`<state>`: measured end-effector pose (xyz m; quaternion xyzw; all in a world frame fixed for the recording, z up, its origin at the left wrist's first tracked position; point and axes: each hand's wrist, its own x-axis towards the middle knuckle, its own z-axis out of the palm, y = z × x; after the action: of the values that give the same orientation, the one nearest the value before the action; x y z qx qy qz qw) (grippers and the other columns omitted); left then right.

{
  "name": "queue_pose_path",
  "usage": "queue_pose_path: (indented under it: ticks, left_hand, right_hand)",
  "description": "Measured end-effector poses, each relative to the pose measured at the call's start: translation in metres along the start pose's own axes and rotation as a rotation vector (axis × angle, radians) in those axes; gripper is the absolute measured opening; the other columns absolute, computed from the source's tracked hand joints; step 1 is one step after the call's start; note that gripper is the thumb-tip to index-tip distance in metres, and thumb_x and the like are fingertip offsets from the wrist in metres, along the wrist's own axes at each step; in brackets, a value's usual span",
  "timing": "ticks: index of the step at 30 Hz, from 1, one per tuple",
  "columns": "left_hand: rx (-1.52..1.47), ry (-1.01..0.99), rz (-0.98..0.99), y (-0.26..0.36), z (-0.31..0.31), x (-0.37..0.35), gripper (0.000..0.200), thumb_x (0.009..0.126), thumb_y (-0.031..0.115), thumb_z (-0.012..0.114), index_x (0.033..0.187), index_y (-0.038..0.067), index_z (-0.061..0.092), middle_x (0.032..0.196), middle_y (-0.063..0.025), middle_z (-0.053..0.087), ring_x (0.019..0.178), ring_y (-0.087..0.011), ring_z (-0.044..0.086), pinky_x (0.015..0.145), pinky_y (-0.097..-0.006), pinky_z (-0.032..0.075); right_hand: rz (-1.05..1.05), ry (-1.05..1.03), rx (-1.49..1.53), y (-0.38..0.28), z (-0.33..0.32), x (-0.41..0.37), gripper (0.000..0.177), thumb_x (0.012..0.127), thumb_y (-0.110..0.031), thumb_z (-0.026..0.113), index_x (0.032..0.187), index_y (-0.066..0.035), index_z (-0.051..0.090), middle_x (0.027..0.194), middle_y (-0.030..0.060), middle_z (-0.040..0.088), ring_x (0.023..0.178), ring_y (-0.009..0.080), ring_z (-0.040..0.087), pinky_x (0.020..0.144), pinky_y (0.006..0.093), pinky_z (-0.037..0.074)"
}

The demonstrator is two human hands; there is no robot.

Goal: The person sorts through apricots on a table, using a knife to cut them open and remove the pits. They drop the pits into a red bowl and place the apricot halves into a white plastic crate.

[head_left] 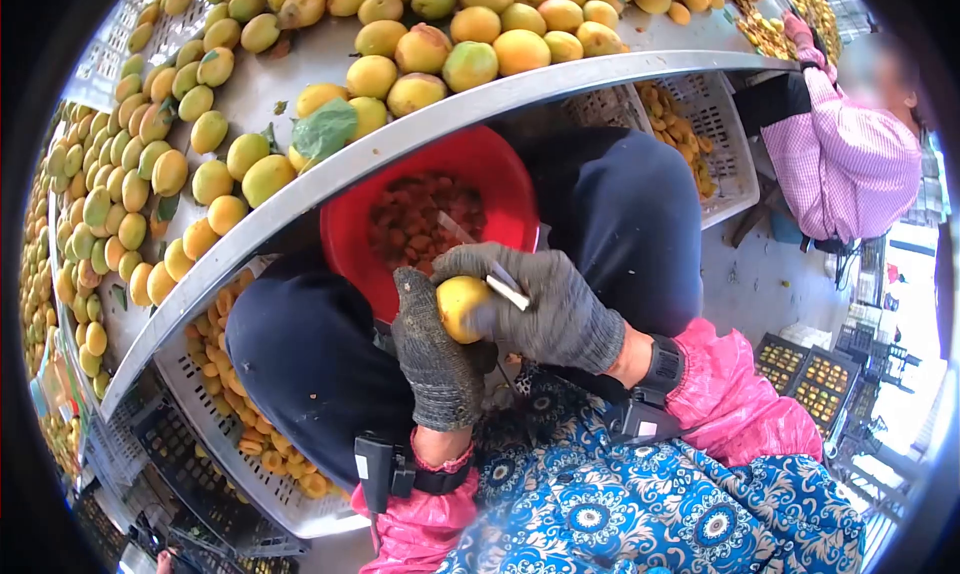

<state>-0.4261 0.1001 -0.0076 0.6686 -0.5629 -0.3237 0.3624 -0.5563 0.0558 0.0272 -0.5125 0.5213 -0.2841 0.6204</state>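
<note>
My left hand (pixel 435 359), in a grey knit glove, is closed around a yellow apricot (pixel 460 306). Gripped in my right hand (pixel 565 309), also gloved, is a small knife (pixel 508 292); its pale handle shows between the fingers and its thin blade points up and left. My right fingertips touch the apricot's right side and are slightly blurred. Just beyond both hands, between my knees, sits a red basin (pixel 505 179) with many brown apricot pits (pixel 415 224) in it.
A metal-edged table (pixel 400 139) curves ahead, with many whole apricots (pixel 470 64) on it. White crates of apricot halves stand at left (pixel 250 464) and right (pixel 735 164). A co-worker in a pink checked top (pixel 850 169) sits at the right. Black trays (pixel 815 379) of fruit lie behind.
</note>
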Motion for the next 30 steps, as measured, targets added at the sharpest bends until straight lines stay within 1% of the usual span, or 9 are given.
queue_pose_path:
  ticks: [2,3,4,6,8,10,20,24,30]
  left_hand:
    - [-0.608,-0.036,-0.468,0.001,-0.001,0.006,0.064,0.065,0.019,0.079,0.118,-0.003,0.051,0.093,-0.015,0.065,0.083,-0.0299,0.065,0.075,-0.0359,0.052]
    - [-0.169,-0.069,-0.012,-0.003,-0.008,0.002,0.049,0.077,0.028,0.071,0.114,0.001,0.055,0.093,-0.0113,0.065,0.079,-0.0273,0.065,0.072,-0.0344,0.053]
    - [-0.174,-0.07,-0.013,-0.004,-0.006,0.002,0.049,0.077,0.028,0.071,0.114,0.001,0.055,0.093,-0.0113,0.065,0.079,-0.0273,0.065,0.072,-0.0344,0.053]
    - [-1.341,-0.01,-1.04,-0.008,0.004,0.005,0.037,0.086,0.038,0.061,0.106,0.007,0.059,0.093,-0.0074,0.065,0.079,-0.0245,0.064,0.072,-0.0345,0.054]
    - [-1.497,-0.116,-0.988,-0.017,0.014,0.005,0.035,0.089,0.044,0.056,0.1,0.011,0.061,0.092,-0.0059,0.064,0.078,-0.0228,0.064,0.071,-0.0355,0.054]
    - [-1.442,0.021,-0.931,-0.016,0.021,0.006,0.042,0.096,0.042,0.044,0.097,0.002,0.058,0.085,-0.0098,0.063,0.074,-0.02,0.064,0.067,-0.0336,0.055]
    - [-1.247,0.143,-0.721,-0.012,0.031,0.011,0.042,0.097,0.041,0.046,0.09,0.003,0.059,0.077,-0.006,0.061,0.067,-0.0162,0.062,0.062,-0.0291,0.052]
    - [-1.225,0.205,-0.785,-0.026,0.037,0.011,0.042,0.097,0.042,0.046,0.088,0.003,0.059,0.075,-0.0055,0.061,0.067,-0.0164,0.062,0.061,-0.0294,0.052]
    - [-0.733,0.158,-0.527,-0.024,0.033,0.01,0.042,0.099,0.039,0.041,0.092,0.002,0.059,0.076,-0.0057,0.062,0.065,-0.0169,0.06,0.06,-0.031,0.049]
  right_hand:
    - [-0.297,-0.137,-0.259,-0.005,-0.003,-0.001,0.046,0.082,-0.025,0.071,0.122,-0.005,0.057,0.104,0.0109,0.068,0.095,0.0222,0.066,0.086,0.0312,0.05]
    - [-0.348,-0.158,-0.379,0.006,-0.006,0.001,0.056,0.078,-0.029,0.075,0.125,-0.006,0.054,0.103,0.0137,0.066,0.094,0.0279,0.066,0.082,0.0341,0.051]
    - [-0.344,-0.158,-0.383,0.003,-0.006,-0.001,0.056,0.078,-0.029,0.075,0.125,-0.006,0.054,0.103,0.0137,0.066,0.094,0.0279,0.066,0.082,0.0341,0.051]
    - [-0.14,-0.181,-0.529,-0.006,-0.004,-0.005,0.055,0.079,-0.032,0.073,0.123,-0.007,0.055,0.099,0.016,0.065,0.089,0.0309,0.066,0.077,0.0354,0.052]
    - [-0.216,-0.109,-0.529,0.01,0.001,-0.004,0.053,0.08,-0.034,0.072,0.122,-0.007,0.055,0.095,0.0175,0.065,0.086,0.0321,0.066,0.074,0.0363,0.052]
    - [-0.144,-0.046,-0.437,0.012,0.003,-0.004,0.05,0.081,-0.034,0.07,0.12,-0.005,0.056,0.093,0.0177,0.065,0.086,0.0318,0.067,0.074,0.0361,0.052]
    - [-0.081,0.046,-0.348,0.009,0.004,-0.002,0.048,0.079,-0.028,0.073,0.117,-0.002,0.059,0.096,0.0183,0.066,0.089,0.0281,0.067,0.079,0.0342,0.052]
    - [-0.019,0.046,-0.304,0.011,0.011,0.005,0.047,0.079,-0.027,0.073,0.118,-0.004,0.059,0.097,0.0181,0.066,0.089,0.0275,0.067,0.08,0.0339,0.052]
    - [0.123,0.152,-0.396,0.013,0.013,0.028,0.027,0.084,-0.03,0.069,0.092,-0.004,0.067,0.077,0.0137,0.065,0.069,0.0219,0.065,0.065,0.0326,0.05]
